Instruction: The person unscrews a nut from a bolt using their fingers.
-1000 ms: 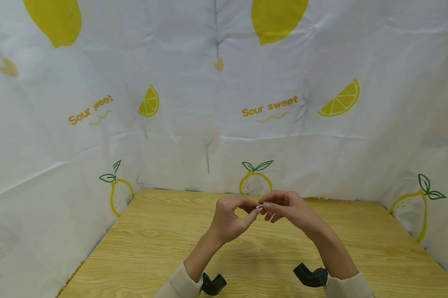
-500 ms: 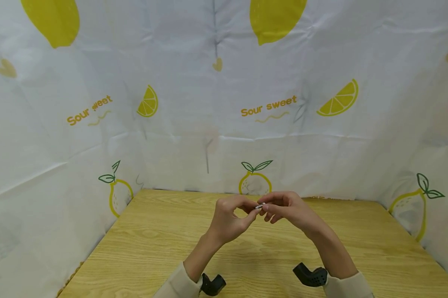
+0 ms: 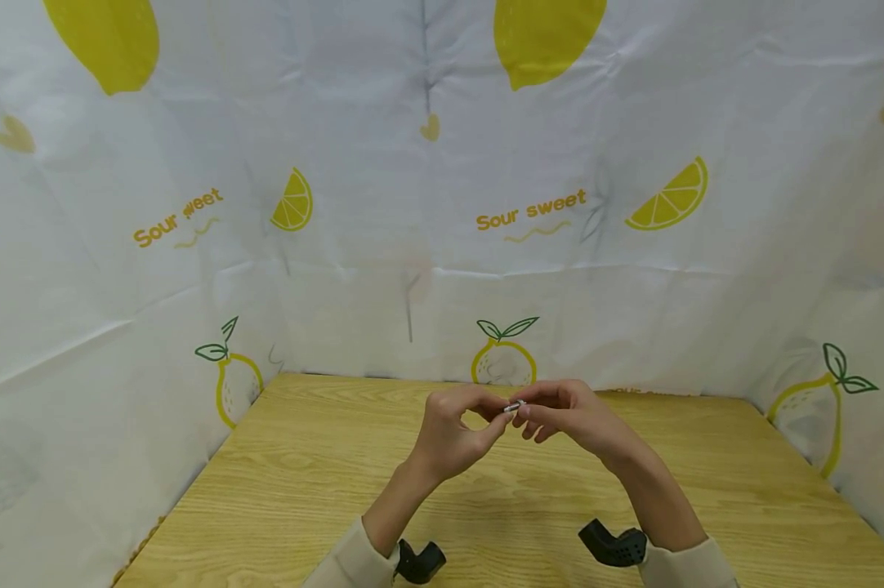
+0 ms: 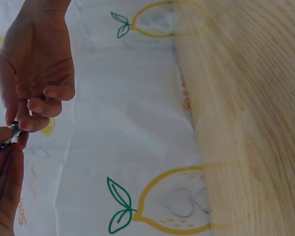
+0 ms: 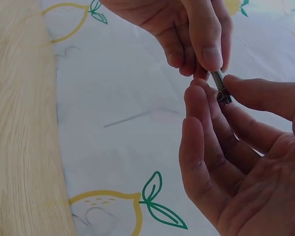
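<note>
A small threaded metal bolt [image 5: 217,77] is held up between both hands, above the wooden table. My left hand [image 3: 453,433] pinches one end between thumb and forefinger, hiding that end. Around the other end sits a dark nut [image 5: 223,96], with a short bit of bolt showing past it. The thumb and forefinger of my right hand [image 3: 570,416] are at the nut, its other fingers loosely bent. In the left wrist view the bolt [image 4: 11,136] shows as a short shiny piece between the fingertips.
The wooden table [image 3: 302,474] spreads under both hands. A white sheet with lemon prints [image 3: 368,245] hangs behind and at both sides. Black wrist-worn devices [image 3: 613,545] stick out near both sleeve cuffs.
The right hand's fingertips have shifted slightly right and down, and a little more of the bolt shows between the hands. The left hand stays almost still.
</note>
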Demonstrator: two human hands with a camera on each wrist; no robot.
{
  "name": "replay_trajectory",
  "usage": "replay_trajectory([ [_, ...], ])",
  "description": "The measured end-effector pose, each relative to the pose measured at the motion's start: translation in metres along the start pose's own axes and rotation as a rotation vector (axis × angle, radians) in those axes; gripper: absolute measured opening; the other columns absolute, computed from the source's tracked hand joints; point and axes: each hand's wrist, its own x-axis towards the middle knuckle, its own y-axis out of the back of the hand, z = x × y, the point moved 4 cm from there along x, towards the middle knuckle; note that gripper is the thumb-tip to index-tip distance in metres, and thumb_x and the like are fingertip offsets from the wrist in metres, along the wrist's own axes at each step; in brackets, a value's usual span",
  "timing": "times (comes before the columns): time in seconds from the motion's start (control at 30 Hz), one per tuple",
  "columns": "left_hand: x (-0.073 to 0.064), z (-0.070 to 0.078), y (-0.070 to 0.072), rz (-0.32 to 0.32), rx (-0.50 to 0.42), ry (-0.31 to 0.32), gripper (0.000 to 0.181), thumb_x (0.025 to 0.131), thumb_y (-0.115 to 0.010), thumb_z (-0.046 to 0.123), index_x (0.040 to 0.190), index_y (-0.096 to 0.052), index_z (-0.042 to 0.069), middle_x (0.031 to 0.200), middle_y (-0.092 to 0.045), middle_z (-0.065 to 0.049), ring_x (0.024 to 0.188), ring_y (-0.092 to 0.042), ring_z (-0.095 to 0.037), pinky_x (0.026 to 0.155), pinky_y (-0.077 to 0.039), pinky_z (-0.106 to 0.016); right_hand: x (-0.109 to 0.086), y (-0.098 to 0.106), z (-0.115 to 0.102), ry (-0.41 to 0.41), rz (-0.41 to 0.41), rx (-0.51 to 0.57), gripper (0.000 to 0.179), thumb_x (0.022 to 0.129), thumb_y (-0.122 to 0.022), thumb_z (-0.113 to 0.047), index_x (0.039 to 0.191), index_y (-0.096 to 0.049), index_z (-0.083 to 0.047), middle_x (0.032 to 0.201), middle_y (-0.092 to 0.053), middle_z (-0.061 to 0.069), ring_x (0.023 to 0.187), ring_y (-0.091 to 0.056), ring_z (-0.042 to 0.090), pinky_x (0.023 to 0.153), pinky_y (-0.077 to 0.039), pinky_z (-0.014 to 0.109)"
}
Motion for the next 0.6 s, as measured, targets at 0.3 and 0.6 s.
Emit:
replay_trajectory([
  [0.3, -0.0009, -0.0012, 0.0003, 0.004, -0.008, 0.009, 0.009, 0.085, -0.08, 0.0, 0.092, -0.079, 0.006, 0.082, -0.079, -0.004, 0.069, -0.074, -0.007, 0.068, -0.059, -0.013, -0.0007, -0.0007, -0.0013, 0.042, 0.006, 0.017, 0.032, 0.105, -0.06, -0.015, 0.13, -0.062, 0.006, 0.1, -0.074, 0.0, 0.087, -0.073, 0.019, 0.078, -0.064, 0.037],
  [0.6, 0.001, 0.0003, 0.0012, 0.01, -0.063, 0.001, 0.007, 0.087, -0.079, 0.001, 0.093, -0.078, 0.004, 0.083, -0.079, -0.006, 0.069, -0.074, -0.009, 0.069, -0.06, -0.014, -0.0006, 0.0006, -0.003, 0.076, 0.055, 0.047, 0.028, 0.106, -0.058, -0.014, 0.124, -0.065, 0.007, 0.103, -0.075, -0.004, 0.088, -0.074, 0.017, 0.077, -0.064, 0.035],
])
